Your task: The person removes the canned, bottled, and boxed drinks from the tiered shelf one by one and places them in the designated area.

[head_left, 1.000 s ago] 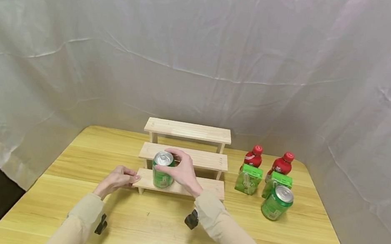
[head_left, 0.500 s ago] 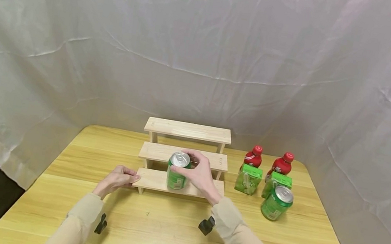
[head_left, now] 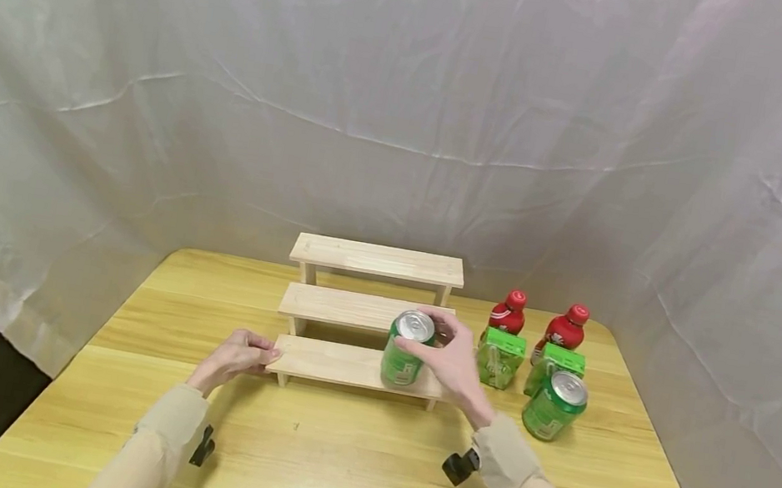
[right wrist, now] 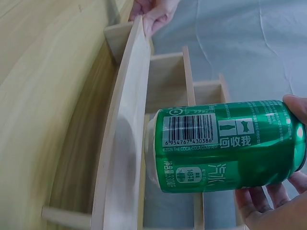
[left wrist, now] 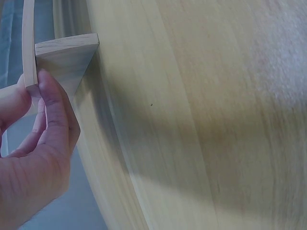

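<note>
My right hand [head_left: 456, 363] grips a green soda can [head_left: 400, 362] near its top, thumb on the near side and fingers behind. In the right wrist view the can [right wrist: 230, 143] shows its barcode, and its base is close to the lowest step; whether it touches I cannot tell. That step [head_left: 328, 361] belongs to a pale three-tier wooden rack, and the can is over its right part. My left hand [head_left: 239, 358] pinches the left end of the same step. The left wrist view shows thumb and fingers [left wrist: 53, 105] on either side of the board's end [left wrist: 29, 57].
Right of the rack stand two red bottles [head_left: 507, 317], two green drink cartons [head_left: 499, 360] and another green can [head_left: 551, 411], grouped together. The rack's middle step [head_left: 344, 307] and top step [head_left: 377, 259] rise behind. Grey curtains [head_left: 411, 112] surround the table [head_left: 342, 473] at back and sides.
My right hand has moved the can rightward along the lowest step, from its left part to its right part. The left hand has stayed at the board's left end.
</note>
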Tool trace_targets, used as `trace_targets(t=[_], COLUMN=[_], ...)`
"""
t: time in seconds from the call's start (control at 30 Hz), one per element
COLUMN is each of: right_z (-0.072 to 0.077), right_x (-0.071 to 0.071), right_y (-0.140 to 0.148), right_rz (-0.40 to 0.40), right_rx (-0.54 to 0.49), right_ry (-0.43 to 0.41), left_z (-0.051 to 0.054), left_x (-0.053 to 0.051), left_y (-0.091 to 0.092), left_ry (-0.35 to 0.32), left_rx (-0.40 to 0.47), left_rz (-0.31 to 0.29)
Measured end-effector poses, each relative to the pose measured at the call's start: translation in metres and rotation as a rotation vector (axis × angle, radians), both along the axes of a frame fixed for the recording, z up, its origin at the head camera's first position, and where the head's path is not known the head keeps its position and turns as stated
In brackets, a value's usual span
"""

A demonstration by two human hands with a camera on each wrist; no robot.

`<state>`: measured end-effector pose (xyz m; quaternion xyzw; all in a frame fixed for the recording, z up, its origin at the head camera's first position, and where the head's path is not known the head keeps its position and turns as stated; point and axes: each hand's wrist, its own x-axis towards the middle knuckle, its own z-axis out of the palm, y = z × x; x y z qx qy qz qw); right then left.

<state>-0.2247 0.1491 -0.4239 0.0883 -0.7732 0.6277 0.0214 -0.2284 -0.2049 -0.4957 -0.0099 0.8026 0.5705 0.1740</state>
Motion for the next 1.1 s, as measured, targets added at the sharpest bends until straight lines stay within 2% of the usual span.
trace_targets(t=[0.37,0.67,0.93,1.1], right_z=[0.003,0.001,-0.007,-0.014], right_x=[0.004,0.008,0.012,0.013], right_y=[0.047,0.078,0.099,0.109], right_rz=[-0.123,-0.169,-0.202,-0.224], right_rx=[0.074,0.132,0.141,0.182], right_ry=[0.013,-0.017,-0.042,-0.062], left_z=[-0.002,-0.003,-0.002,-0.002], left_x=[-0.001,-0.002,-0.001,-0.002], left_y=[0.000,0.001,0.000,-0.001], left_ry=[-0.005,-0.005,0.003,0.009], left_rx=[0.028,0.016,-0.029,-0.038], left_rz=[-0.001,0.009,0.002,-0.005])
